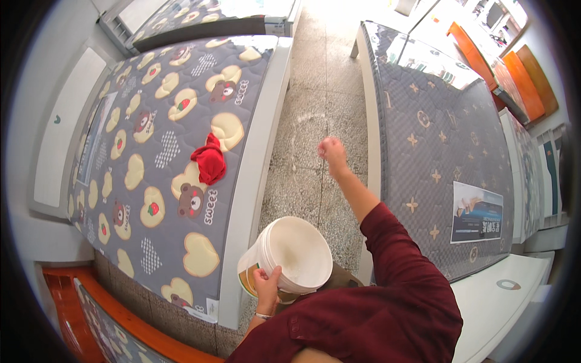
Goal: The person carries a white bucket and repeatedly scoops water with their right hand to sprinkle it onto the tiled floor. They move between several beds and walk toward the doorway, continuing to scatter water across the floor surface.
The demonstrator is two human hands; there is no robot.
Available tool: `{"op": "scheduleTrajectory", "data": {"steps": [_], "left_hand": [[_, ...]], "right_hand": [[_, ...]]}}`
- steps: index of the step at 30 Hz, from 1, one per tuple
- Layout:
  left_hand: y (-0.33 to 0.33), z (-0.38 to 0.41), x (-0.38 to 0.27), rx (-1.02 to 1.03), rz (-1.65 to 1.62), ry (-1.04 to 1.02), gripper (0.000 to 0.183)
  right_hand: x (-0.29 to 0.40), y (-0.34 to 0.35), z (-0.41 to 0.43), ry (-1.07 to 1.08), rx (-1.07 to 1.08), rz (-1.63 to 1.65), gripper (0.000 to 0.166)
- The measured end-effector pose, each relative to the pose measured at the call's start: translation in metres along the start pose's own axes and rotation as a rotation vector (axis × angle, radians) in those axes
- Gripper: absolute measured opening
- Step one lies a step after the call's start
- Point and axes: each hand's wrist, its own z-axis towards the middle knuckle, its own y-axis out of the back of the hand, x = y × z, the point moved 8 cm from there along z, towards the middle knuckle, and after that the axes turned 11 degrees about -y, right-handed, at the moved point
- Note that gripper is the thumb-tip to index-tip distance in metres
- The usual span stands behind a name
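Note:
My left hand [268, 282] grips the rim of a white plastic bucket [297, 254] held in front of my body; its pale inside shows a cloudy patch at the bottom. Stretched out over the speckled floor [302, 195], my right hand [332, 152] has its fingers curled and is slightly blurred; whether something small is in it cannot be seen. A crumpled red cloth [209, 159] lies on the grey mattress with bear and heart prints [172, 195] to the left, touching neither hand.
The mattress's pale bed frame [254, 181] borders the aisle at left. Opposite stands a bed with a plastic-wrapped, dark patterned mattress [422, 159], bearing a printed sheet [476, 212]. A white headboard [499, 304] is at lower right, an orange wooden bed frame [136, 317] at lower left.

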Motion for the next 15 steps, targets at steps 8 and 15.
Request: {"op": "scheduleTrajectory", "data": {"steps": [8,15], "left_hand": [[-0.006,0.003,-0.011,0.056,-0.025,-0.008,0.038],[-0.009,0.001,-0.018,0.114,-0.046,-0.036,0.036]], "right_hand": [[-0.233,-0.079,-0.124,-0.103,0.587,-1.158,0.024],[-0.304,-0.091,-0.184,-0.427,0.677,-0.614,0.02]]}}
